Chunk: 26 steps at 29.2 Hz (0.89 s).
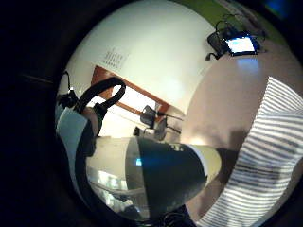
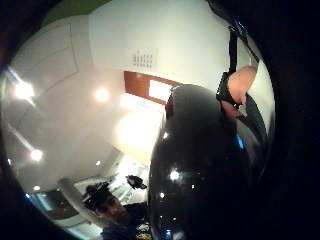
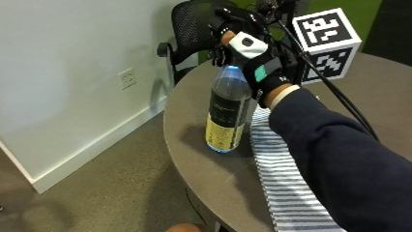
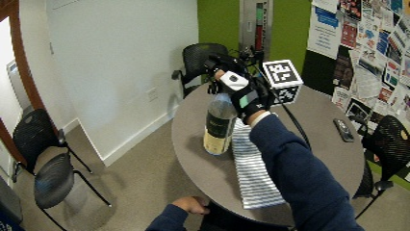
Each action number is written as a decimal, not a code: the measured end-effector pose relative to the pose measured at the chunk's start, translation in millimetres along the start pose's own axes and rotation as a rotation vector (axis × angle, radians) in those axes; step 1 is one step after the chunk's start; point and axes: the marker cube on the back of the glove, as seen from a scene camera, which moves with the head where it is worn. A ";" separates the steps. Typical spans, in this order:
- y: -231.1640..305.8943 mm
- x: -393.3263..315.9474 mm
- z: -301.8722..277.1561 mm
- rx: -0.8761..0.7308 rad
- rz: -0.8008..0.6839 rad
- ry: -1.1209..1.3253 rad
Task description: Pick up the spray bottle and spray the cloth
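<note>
A clear spray bottle [image 3: 227,111] with a black and yellow label stands upright at the left side of the round brown table [image 3: 190,112]; I cannot tell whether its base touches the top. My gloved right hand [image 3: 258,59] grips its black spray head from above, fingers curled round it. A white and grey striped cloth [image 3: 285,193] lies flat on the table just right of the bottle, running toward the near edge. In the wide outside view the hand [image 4: 241,92] tops the bottle [image 4: 218,126] beside the cloth [image 4: 253,178]. The palm views show the bottle [image 1: 165,175] and the spray head [image 2: 200,175] close up, with the cloth [image 1: 270,156] alongside.
A black mesh office chair [image 4: 198,57] stands behind the table by the white wall. A dark remote [image 4: 344,130] lies at the table's right side. Two black chairs [image 4: 44,163] stand on the floor at left. The bare left hand [image 4: 192,204] rests at the near table edge.
</note>
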 end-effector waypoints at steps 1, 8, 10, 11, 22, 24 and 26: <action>0.1 3.8 0.9 0.007 0.009 0.020; -7.3 13.9 -4.8 0.026 0.037 0.051; -10.0 13.3 -5.6 0.016 0.038 0.059; -11.1 13.7 -4.9 0.008 0.041 0.065; -1.7 44.1 21.7 -0.176 0.130 0.162; 0.1 48.8 23.6 -0.201 0.148 0.165; 1.9 53.7 24.6 -0.229 0.166 0.167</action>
